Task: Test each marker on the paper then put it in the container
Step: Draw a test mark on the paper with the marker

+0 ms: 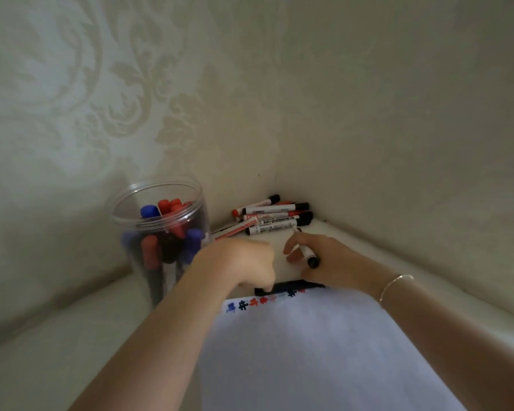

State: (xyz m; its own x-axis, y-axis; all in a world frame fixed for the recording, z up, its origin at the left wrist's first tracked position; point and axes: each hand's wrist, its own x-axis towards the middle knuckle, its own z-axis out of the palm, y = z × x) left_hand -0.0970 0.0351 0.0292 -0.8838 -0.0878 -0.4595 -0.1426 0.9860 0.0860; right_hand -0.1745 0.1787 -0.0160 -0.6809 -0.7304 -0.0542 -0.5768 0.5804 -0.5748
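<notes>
Nearest, the white paper (324, 351) carries a row of red, blue and black test marks at its far edge. Beyond it the right hand (324, 262) pinches a black marker (307, 253) by its barrel; light, stiff, smooth plastic, best gripped mid-barrel. The left hand (247, 262) is curled, contents hidden. At left the clear container (161, 232) holds tested markers; untested markers (275, 219) crowd the table's far corner.

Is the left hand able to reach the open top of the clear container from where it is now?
Probably yes: the left hand sits just right of the clear container, whose mouth is uncovered.
</notes>
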